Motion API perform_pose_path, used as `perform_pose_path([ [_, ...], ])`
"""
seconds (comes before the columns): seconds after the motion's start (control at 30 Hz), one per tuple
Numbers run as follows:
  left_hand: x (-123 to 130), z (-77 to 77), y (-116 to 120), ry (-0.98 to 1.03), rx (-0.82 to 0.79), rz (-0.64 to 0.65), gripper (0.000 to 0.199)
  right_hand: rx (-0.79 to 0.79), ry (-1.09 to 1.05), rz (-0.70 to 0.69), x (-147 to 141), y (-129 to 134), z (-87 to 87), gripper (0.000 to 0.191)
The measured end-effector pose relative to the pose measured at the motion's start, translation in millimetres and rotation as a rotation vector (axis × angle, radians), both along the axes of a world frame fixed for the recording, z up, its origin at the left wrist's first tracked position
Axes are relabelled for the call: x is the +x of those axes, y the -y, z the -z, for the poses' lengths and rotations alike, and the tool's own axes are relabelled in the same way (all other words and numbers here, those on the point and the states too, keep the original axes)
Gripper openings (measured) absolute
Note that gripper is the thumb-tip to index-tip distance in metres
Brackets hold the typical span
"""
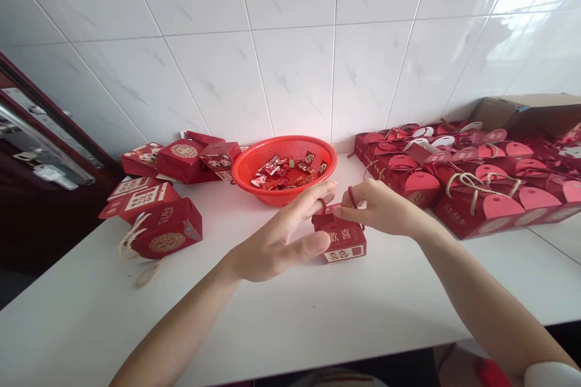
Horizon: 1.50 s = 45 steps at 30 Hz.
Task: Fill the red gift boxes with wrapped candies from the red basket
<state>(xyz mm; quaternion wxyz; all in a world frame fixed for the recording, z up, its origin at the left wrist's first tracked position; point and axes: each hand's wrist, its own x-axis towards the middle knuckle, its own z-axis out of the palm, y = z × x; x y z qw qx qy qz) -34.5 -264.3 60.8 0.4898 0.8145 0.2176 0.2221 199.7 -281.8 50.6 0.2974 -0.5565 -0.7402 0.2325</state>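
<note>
A small red gift box [345, 240] with pale lettering stands on the white table in front of me. My left hand [284, 233] is at its left side, fingers stretched out and thumb well apart. A dark red cord [351, 195] rises from the box top in loops. One loop touches the left fingers; whether it is hooked over them I cannot tell. On the right side, my right hand [379, 208] has its fingers curled in at the cord and thumb over the box top, the fingertips partly hidden.
A red plastic basket [240, 163] with wrapped sweets stands behind the box. Several red boxes [167, 233] lie at the left, some with rope handles. Rows of red boxes [481, 205] fill the right side, before a cardboard box [499, 109]. A tiled wall [295, 78] closes off the back.
</note>
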Motion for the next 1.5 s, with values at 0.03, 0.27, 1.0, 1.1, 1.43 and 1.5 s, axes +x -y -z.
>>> perform_pose_path([
  [0.03, -0.3, -1.0, 0.6, -0.015, 0.014, 0.007, 0.080, -0.013, 0.010, -0.007, 0.8, -1.7, -1.4, 0.039],
  [0.27, -1.7, -3.9, 0.4, -0.071, 0.056, 0.047, 0.081, -0.111, -0.197, -0.188, 0.9, -5.6, -10.7, 0.031],
  [1.0, 18.9, 37.6, -21.3, -0.078, 0.487, -0.468, 0.065, -0.036, -0.636, 0.081, -45.7, -5.3, 18.3, 0.010],
  [1.1, 20.8, 46.7, -29.0, -0.219, 0.497, -0.442, 0.034, -0.074, -0.743, 0.053, -47.4, -6.0, 24.9, 0.011],
  [1.43, 31.9, 71.5, -36.7, 0.021, 0.446, -0.232, 0.028, -0.122, -1.004, 0.071, -34.1, 2.4, 36.3, 0.020],
  [1.5, 33.8, 77.9, -36.7, 0.163, 0.365, -0.206, 0.046, -0.070, -1.040, 0.137, -21.9, 9.4, 31.1, 0.025],
])
